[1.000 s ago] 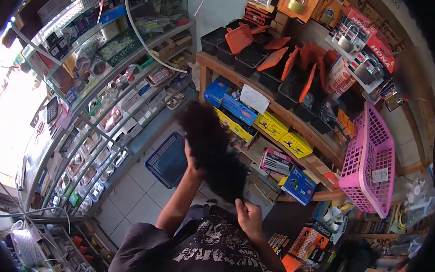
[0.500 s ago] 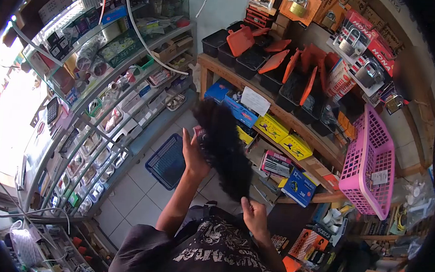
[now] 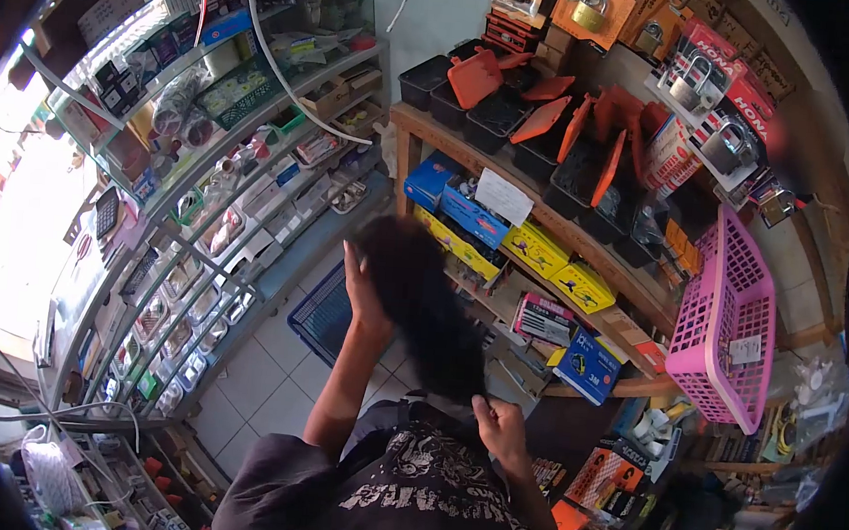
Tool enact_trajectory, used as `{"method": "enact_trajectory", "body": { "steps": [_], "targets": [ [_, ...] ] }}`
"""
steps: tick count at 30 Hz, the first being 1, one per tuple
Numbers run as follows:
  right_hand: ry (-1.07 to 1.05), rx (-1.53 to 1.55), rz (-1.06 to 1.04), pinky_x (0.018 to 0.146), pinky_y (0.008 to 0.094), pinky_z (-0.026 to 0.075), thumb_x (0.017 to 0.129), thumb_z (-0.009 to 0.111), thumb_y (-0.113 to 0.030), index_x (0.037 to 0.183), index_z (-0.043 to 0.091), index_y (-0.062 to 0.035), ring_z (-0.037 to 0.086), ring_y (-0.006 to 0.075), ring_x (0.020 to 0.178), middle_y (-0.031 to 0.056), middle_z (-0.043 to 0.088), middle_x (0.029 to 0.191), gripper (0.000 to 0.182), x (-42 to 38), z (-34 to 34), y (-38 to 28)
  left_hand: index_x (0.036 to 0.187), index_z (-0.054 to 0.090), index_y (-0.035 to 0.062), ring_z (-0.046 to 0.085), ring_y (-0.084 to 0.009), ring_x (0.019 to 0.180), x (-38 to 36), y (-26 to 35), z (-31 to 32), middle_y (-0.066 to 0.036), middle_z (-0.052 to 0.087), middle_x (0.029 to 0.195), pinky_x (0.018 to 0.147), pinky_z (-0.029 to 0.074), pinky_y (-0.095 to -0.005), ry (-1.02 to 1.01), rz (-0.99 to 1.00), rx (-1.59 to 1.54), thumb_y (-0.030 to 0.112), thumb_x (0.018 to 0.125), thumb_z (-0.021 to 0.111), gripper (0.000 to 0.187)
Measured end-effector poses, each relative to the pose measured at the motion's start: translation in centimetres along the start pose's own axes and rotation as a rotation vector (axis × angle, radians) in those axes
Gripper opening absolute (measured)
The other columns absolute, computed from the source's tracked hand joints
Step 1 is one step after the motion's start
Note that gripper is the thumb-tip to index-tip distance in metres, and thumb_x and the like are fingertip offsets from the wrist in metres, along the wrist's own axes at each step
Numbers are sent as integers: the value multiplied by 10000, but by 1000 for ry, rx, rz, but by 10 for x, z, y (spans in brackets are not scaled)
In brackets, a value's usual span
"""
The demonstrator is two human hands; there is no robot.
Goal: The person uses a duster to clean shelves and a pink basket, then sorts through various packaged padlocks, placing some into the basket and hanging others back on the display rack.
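A black feather duster [image 3: 431, 309], blurred by motion, slants across the space in front of my body. My right hand [image 3: 502, 431] is closed at its lower end by my shirt; the handle itself is hidden. Against the upper left side of the feathers, my left hand [image 3: 369, 296] lies with fingers stretched upward and not wrapped round it. Part of that hand is covered by the feathers. A blue basket [image 3: 316, 322] on the tiled floor is just behind my left forearm.
Black bins [image 3: 496, 124] with orange lids line a wooden shelf, above yellow boxes [image 3: 534, 249]. To the right hangs a pink basket [image 3: 722, 327]. A glass display counter [image 3: 220, 277] with small goods curves along the left. Padlocks [image 3: 588, 13] are displayed at top right.
The duster's upper end has shifted left and slightly down, and its feathers are more blurred. My left hand has moved slightly left; my right hand keeps its grip, slightly lower.
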State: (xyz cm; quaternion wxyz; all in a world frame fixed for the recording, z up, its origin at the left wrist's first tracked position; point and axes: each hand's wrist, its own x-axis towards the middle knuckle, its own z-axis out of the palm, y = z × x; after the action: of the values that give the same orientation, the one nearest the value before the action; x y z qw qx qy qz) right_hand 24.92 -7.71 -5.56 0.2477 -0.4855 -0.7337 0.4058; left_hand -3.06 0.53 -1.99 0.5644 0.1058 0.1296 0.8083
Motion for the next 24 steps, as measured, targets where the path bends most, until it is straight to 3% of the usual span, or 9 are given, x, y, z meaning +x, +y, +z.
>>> {"method": "enact_trajectory", "body": {
  "steps": [2, 5, 7, 8, 10, 11, 14, 17, 24],
  "targets": [
    [54, 92, 30, 444, 372, 272, 954, 561, -406, 630, 493, 4, 323, 140, 448, 73, 361, 479, 526, 1, 0, -2, 1348, 466, 10, 525, -324, 1199, 1, 0, -5, -142, 563, 1291, 1054, 393, -451, -114, 45, -108, 581, 971, 318, 700],
    [1, 107, 68, 450, 350, 253, 950, 561, -442, 588, 441, -19, 305, 118, 464, 35, 333, 480, 569, 1, -2, 11, 1349, 463, 10, 524, -323, 1192, -7, 5, 11, -143, 569, 1278, 1051, 395, -454, 127, -48, 109, 591, 964, 337, 708],
    [27, 94, 57, 451, 351, 250, 951, 559, -444, 582, 428, -19, 299, 117, 465, 35, 326, 482, 578, -4, -3, 10, 1363, 447, 7, 528, -335, 1190, 0, 5, 4, -163, 556, 1296, 1048, 396, -469, -125, 69, 183, 608, 960, 327, 734],
    [54, 80, 47, 451, 353, 247, 952, 558, -447, 576, 416, -19, 293, 116, 466, 36, 319, 483, 586, -4, -3, 10, 1363, 447, 7, 528, -335, 1190, 0, 5, 1, -163, 556, 1296, 1048, 396, -469, -129, 68, 185, 608, 960, 327, 734],
    [60, 96, 92, 451, 350, 244, 960, 548, -437, 589, 423, -20, 288, 112, 472, 31, 318, 484, 572, -4, -7, 17, 1356, 448, -8, 539, -337, 1177, -10, 11, 22, -176, 549, 1303, 1047, 394, -471, 214, -113, 122, 612, 957, 321, 748],
    [19, 105, 89, 453, 347, 244, 962, 550, -430, 592, 425, -21, 289, 110, 478, 29, 318, 488, 565, -7, -7, 20, 1353, 441, -27, 540, -353, 1172, -4, 7, 8, -193, 535, 1316, 1052, 385, -477, 30, -76, 97, 619, 951, 322, 770],
    [-47, 165, 69, 458, 340, 246, 963, 556, -404, 603, 425, -17, 296, 107, 491, 33, 318, 501, 544, -15, -7, 18, 1358, 427, -38, 535, -367, 1175, -3, 7, 5, -213, 533, 1310, 1060, 377, -482, 46, -151, -99, 625, 949, 314, 787],
    [67, 140, 121, 465, 341, 253, 964, 555, -385, 610, 416, -24, 296, 101, 500, 25, 323, 508, 525, -26, -7, 39, 1386, 404, 6, 528, -334, 1208, -2, 8, 6, -179, 539, 1311, 1080, 370, -463, 46, -90, 46, 638, 953, 240, 783],
    [41, 255, 100, 466, 333, 248, 967, 553, -374, 611, 413, -28, 276, 97, 495, 16, 311, 502, 516, -32, -5, 31, 1378, 407, 17, 518, -354, 1216, -5, 3, 4, -188, 538, 1307, 1085, 361, -467, 2, -131, 16, 641, 940, 305, 769]
  ]
}}
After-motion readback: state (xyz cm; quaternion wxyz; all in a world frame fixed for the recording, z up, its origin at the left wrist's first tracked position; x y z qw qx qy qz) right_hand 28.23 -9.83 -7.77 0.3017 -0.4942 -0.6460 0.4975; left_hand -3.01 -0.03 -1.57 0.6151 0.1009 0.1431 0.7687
